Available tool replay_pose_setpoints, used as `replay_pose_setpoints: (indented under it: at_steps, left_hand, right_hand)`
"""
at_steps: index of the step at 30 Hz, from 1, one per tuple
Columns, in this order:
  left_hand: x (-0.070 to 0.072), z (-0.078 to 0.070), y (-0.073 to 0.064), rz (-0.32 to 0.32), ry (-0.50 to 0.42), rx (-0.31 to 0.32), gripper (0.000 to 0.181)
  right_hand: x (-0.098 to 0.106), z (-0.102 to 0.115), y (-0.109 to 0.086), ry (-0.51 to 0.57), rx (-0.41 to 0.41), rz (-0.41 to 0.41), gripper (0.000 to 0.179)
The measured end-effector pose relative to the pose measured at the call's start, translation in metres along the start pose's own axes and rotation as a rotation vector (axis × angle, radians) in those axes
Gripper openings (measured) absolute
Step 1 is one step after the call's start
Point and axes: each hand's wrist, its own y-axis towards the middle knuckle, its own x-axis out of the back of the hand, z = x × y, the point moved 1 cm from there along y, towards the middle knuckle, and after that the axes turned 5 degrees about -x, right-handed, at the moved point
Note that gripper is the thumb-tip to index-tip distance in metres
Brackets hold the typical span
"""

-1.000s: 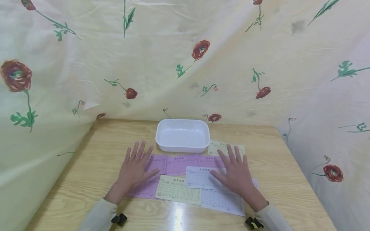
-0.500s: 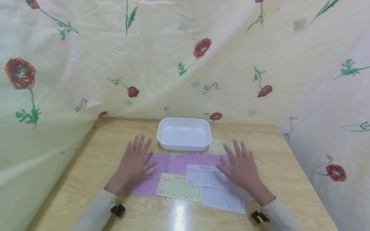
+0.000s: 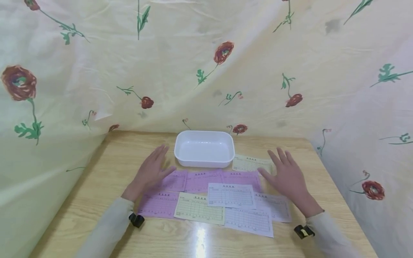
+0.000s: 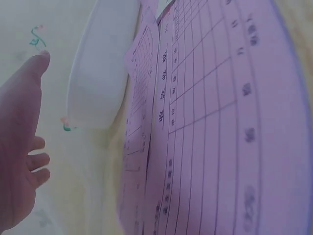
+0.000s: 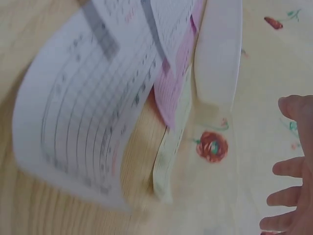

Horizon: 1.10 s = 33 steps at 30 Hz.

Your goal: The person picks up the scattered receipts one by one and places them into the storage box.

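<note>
My left hand is held over the left end of the paper slips, fingers extended, thumb toward the middle, gripping nothing. Over the right end hovers my right hand, its fingers spread and holding nothing. Between them lie printed form slips, partly overlapping: several pink slips, a yellow slip at the front, white slips at the right, and another yellow slip farther back. In the left wrist view a pink slip fills the right side, apart from the hand. A white slip shows large in the right wrist view.
Behind the slips stands a white rectangular tray with nothing visible inside. Everything rests on a light wooden table. A flowered cloth hangs around its back and sides. Each wrist wears a black device.
My right hand has moved right and slightly away, uncovering more of the white slips. My left hand has shifted a little farther forward and turned edge-on. The slips and tray stay put.
</note>
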Motion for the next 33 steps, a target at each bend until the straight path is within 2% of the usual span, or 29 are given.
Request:
replay_pose_setpoints:
  at_steps: [8,16,24,33]
  left_hand:
    - [-0.011,0.003,0.017,-0.048,-0.208,0.095,0.087]
    - [-0.022,0.004,0.030,-0.058,-0.307,0.089,0.084]
    - [-0.029,0.008,0.036,-0.065,-0.393,0.133,0.084]
    - [-0.033,0.015,0.040,-0.109,-0.448,0.102,0.075]
  right_hand:
    - [0.000,-0.029,0.011,0.134,-0.045,-0.062,0.075]
    - [-0.016,-0.065,0.024,0.329,-0.104,-0.041,0.066]
    - [-0.030,-0.091,0.028,0.503,-0.193,0.091,0.069]
    - [-0.046,-0.100,0.036,0.550,-0.239,0.231,0.067]
